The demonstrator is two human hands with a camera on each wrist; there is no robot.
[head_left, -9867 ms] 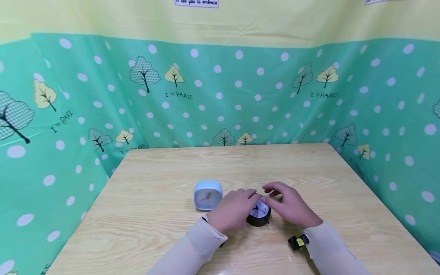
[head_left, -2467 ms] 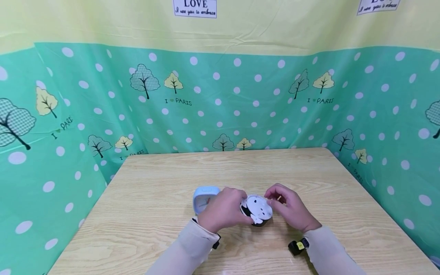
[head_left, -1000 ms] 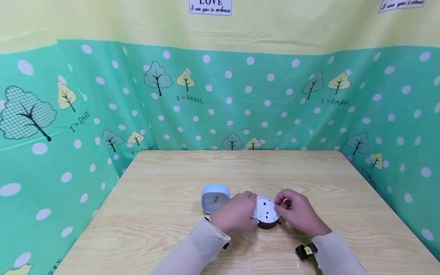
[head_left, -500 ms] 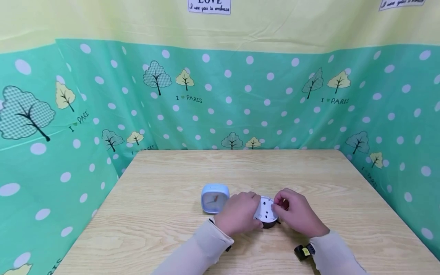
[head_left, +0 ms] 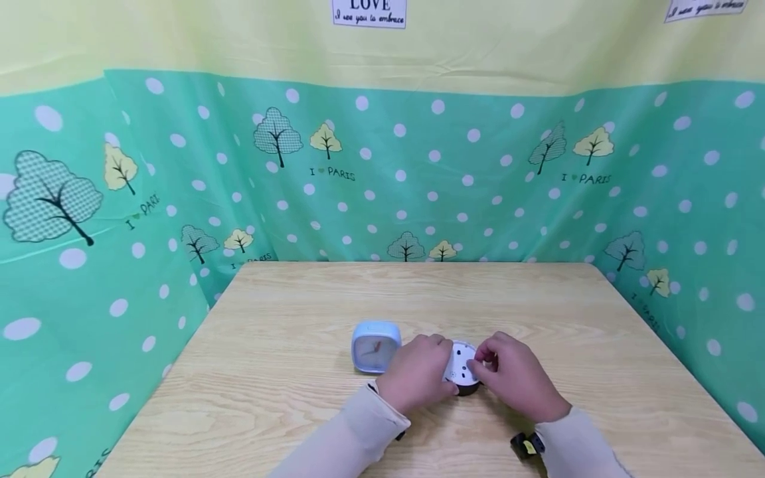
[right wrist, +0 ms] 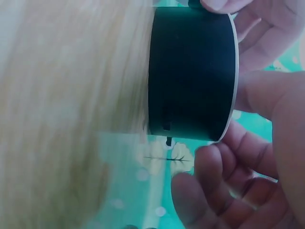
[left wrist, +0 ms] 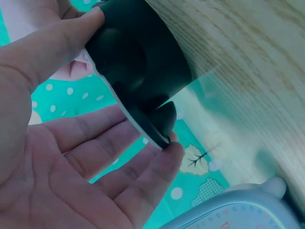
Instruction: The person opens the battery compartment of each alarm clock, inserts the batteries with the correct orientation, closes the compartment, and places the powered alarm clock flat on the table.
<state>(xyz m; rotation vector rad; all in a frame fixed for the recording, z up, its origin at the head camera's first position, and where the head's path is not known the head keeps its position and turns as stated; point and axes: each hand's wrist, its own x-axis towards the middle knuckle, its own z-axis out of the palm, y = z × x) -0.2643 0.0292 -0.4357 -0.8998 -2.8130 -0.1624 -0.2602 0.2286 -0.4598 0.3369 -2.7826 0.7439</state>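
Note:
A round alarm clock (head_left: 459,362) with a black body lies on the table, its white back turned up, showing several small black knobs or marks. Its black side (left wrist: 138,52) carries a rounded ear at the white rim in the left wrist view. My left hand (head_left: 416,373) holds the clock from the left, thumb on the black side and a fingertip at the ear. From the right, my right hand (head_left: 518,377) has curled fingers, with thumb and index tips together at the white back. In the right wrist view the clock's body (right wrist: 193,71) hides what those tips pinch.
A light blue square alarm clock (head_left: 375,348) stands just left of my left hand. The wooden table (head_left: 287,398) has polka-dot cloth walls (head_left: 430,166) behind and at both sides. A black wrist device (head_left: 526,446) hangs by my right sleeve.
The round clock's dial faced up 9.9 seconds ago; its white back faces up now. During the last second my right fingertips have shifted left over the back. The blue clock stays standing.

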